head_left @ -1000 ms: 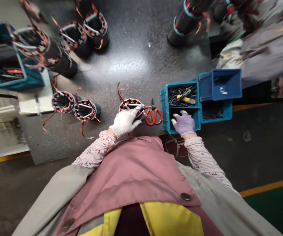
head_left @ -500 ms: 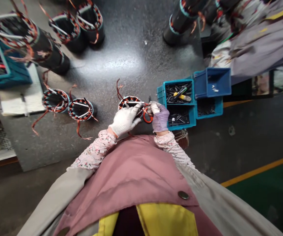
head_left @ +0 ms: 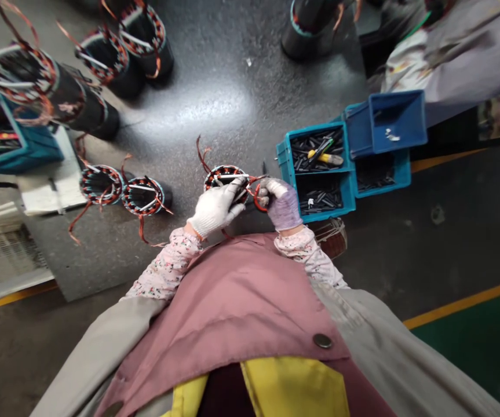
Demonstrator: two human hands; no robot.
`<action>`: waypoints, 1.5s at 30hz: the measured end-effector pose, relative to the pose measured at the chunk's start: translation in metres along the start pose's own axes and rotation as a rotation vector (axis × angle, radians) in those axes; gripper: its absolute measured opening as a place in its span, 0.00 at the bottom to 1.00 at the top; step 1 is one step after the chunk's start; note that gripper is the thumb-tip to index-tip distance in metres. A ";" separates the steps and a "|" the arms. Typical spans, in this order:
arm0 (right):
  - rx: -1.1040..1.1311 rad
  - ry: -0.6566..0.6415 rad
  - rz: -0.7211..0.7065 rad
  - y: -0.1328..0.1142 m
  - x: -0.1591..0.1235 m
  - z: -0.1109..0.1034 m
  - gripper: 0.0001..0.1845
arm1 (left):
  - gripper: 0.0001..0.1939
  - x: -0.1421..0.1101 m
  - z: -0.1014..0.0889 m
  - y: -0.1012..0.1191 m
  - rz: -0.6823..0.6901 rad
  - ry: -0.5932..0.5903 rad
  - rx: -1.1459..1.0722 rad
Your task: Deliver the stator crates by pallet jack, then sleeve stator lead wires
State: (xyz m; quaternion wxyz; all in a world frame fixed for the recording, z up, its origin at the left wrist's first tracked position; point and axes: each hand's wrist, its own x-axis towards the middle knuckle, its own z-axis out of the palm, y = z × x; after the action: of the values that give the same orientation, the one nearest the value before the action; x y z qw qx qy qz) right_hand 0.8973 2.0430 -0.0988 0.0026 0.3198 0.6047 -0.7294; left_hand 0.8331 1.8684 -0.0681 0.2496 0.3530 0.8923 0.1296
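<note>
Glossy dark-grey matting [head_left: 219, 110] carries a short black stator [head_left: 226, 184] ringed with copper-and-white windings, its open end facing up. The white-gloved left grip [head_left: 215, 208] clenches the near side of that stator, steadying it against the body. Just right of the stator, the purple-gloved right grip [head_left: 281, 204] is closed around orange-handled scissors [head_left: 259, 197], bringing them up to the loose copper leads. Further right sits a teal divided parts bin [head_left: 314, 171], close to the right hand's reach, filled with black sleeves and a yellow-handled tool [head_left: 325, 158]. A blue plastic tote [head_left: 389, 121] rests on the bin. Left of the stator stand two more wound stators [head_left: 144, 196], and beyond it a co-worker's grey sleeve [head_left: 458, 52] shows.
</note>
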 end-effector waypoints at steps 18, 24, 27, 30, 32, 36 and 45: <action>-1.099 -0.570 -0.342 -0.071 0.059 -0.010 0.28 | 0.36 -0.002 -0.003 0.000 -0.049 -0.016 0.031; -0.600 -0.057 -0.079 -0.070 0.054 -0.111 0.18 | 0.36 -0.002 -0.003 -0.004 -0.059 -0.015 0.029; -0.995 0.055 0.016 -0.058 0.026 -0.171 0.13 | 0.35 -0.001 -0.003 -0.003 -0.096 -0.007 0.038; -1.467 -0.210 0.121 -0.038 0.007 -0.186 0.13 | 0.36 -0.001 -0.004 -0.001 -0.122 -0.013 0.043; -1.682 -0.409 0.186 -0.027 0.007 -0.176 0.16 | 0.36 -0.001 -0.005 0.000 -0.138 -0.018 0.047; -1.884 -0.611 0.282 -0.018 0.032 -0.146 0.19 | 0.37 0.000 -0.006 0.001 -0.171 -0.004 0.048; -1.999 -0.589 0.150 -0.036 0.046 -0.150 0.20 | 0.36 0.000 -0.007 0.004 -0.167 0.002 0.026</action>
State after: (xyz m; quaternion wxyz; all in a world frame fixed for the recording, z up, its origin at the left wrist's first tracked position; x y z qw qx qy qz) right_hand 0.9159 2.2030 -0.0980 0.4586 0.0181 0.8867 0.0561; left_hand 0.8319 1.8705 -0.0609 0.2542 0.2803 0.9206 0.0968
